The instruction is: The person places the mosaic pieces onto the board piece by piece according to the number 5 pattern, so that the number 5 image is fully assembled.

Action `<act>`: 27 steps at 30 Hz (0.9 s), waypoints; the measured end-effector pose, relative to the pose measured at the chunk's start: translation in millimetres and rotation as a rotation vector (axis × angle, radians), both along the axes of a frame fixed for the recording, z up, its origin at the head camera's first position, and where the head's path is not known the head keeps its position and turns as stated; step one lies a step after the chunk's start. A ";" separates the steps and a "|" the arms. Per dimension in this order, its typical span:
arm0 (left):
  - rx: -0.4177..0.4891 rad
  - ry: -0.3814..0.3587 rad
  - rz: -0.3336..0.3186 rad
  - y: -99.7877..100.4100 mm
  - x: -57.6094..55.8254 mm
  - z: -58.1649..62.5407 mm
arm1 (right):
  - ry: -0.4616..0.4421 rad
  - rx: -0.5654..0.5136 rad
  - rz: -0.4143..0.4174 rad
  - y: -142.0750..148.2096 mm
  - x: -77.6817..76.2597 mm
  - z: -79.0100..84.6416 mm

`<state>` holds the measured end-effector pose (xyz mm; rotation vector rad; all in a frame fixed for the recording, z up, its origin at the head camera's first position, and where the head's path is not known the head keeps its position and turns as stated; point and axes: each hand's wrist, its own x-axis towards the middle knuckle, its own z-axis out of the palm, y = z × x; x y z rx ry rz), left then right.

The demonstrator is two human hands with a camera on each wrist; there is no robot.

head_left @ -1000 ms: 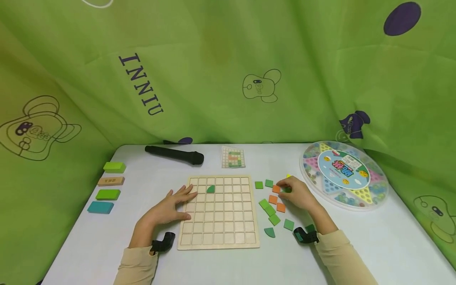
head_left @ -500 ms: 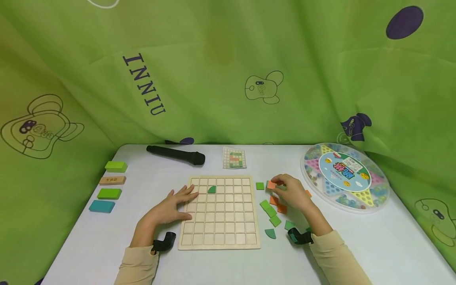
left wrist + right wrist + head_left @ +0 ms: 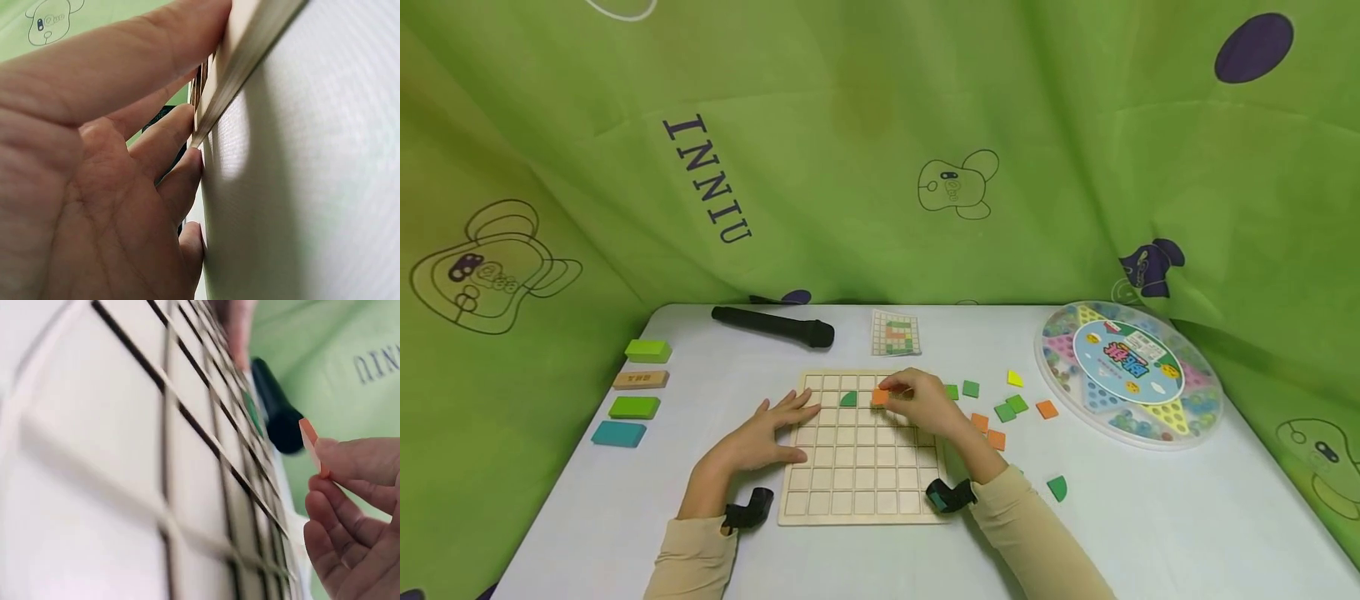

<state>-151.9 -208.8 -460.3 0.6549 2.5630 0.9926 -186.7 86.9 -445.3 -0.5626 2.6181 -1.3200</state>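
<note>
My right hand (image 3: 922, 402) pinches an orange square tile (image 3: 880, 397) between thumb and fingertips over the upper part of the wooden grid board (image 3: 844, 503). In the right wrist view the orange tile (image 3: 312, 445) is tilted and held clear of the board. A green quarter-round tile (image 3: 848, 399) lies in a cell left of it. My left hand (image 3: 765, 435) rests on the board's left edge with its fingers spread; in the left wrist view the thumb and fingertips touch the board's side (image 3: 240, 69). Part of the board's right side is hidden under my right hand and wrist.
Right of the board lie loose green, orange and yellow tiles (image 3: 1015, 378). A round game box (image 3: 1127, 375) stands farther right. Behind the board are a pattern card (image 3: 895, 333) and a black microphone (image 3: 773, 326). Several coloured blocks (image 3: 618, 433) line the left side.
My right hand has picked the orange tile from the loose pieces and carried it left over the board. The left hand stays on the board's edge.
</note>
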 end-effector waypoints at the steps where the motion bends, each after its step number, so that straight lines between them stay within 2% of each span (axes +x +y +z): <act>1: -0.003 -0.001 0.000 0.2 -0.2 -0.4 | -0.011 0.004 0.014 -5.9 -0.4 -2.2; 4: -0.012 -0.005 0.000 0.7 -0.8 -1.5 | -0.021 0.034 0.064 -20.3 -1.0 -8.0; 9: -0.013 0.001 -0.006 0.8 -0.9 -1.3 | 0.020 0.101 0.129 -35.8 -1.8 -12.3; 19: 0.003 0.011 -0.005 -1.8 0.4 -1.7 | 0.072 0.187 0.158 -47.8 -3.8 -13.5; 27: 0.004 0.017 -0.011 -1.4 0.4 -1.2 | 0.079 0.189 0.165 -49.0 -4.8 -17.7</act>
